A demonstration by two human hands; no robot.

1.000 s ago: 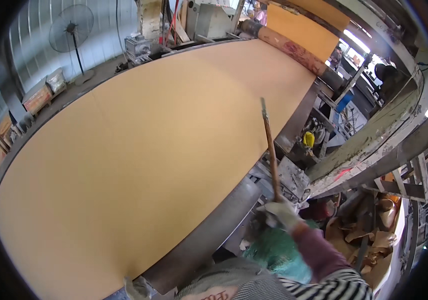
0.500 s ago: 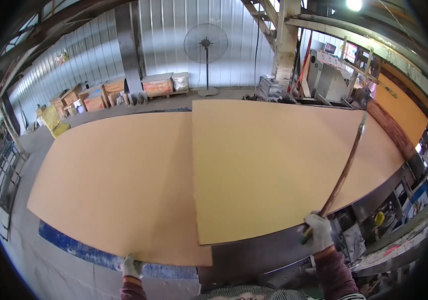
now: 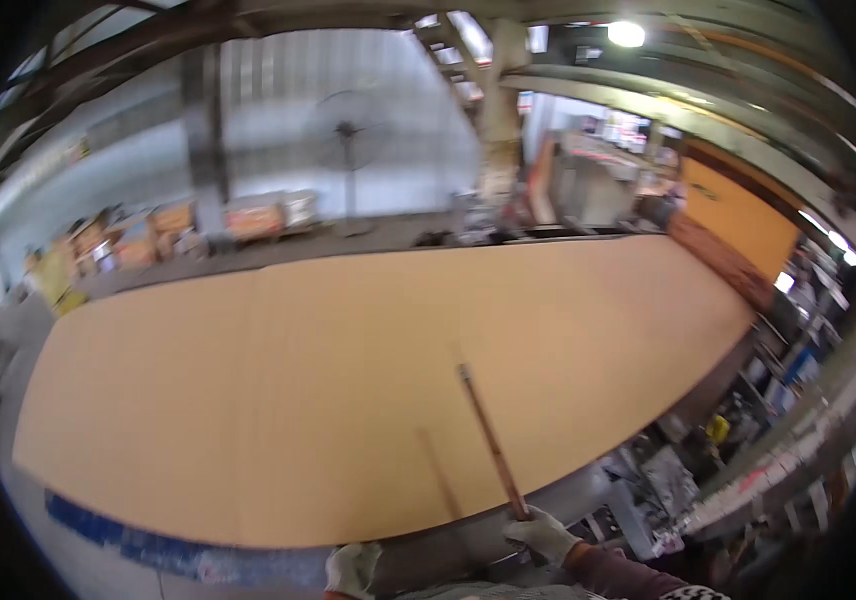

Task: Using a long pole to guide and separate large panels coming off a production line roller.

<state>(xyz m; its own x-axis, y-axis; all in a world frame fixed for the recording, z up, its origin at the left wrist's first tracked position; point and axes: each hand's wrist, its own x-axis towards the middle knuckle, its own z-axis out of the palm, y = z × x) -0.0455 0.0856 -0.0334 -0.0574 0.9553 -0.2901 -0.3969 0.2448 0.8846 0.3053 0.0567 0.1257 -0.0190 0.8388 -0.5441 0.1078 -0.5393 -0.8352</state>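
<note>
A broad tan sheet (image 3: 368,400) covers the table in front of me, its near edge bowed toward my body. My right hand (image 3: 545,535), in a whitish glove, is closed round the lower end of a thin brown stick (image 3: 493,440). The stick slants up and left above the sheet, and its shadow falls on the surface beside it. My left hand (image 3: 352,570), gloved too, is close to the sheet's near edge; its fingers are blurred, so whether they grip the edge is unclear.
A blue table edge (image 3: 148,535) shows under the sheet at the near left. A reddish-brown roller (image 3: 718,255) lies along the right end, below an orange panel (image 3: 738,215). Cluttered machine parts (image 3: 668,480) are at the right. A standing fan (image 3: 349,150) and boxes (image 3: 256,217) line the back wall.
Two offset sheets with a clear step between them now look like one nearly continuous surface. My right hand and stick have swung left and down; my left hand has shifted right. The view has turned.
</note>
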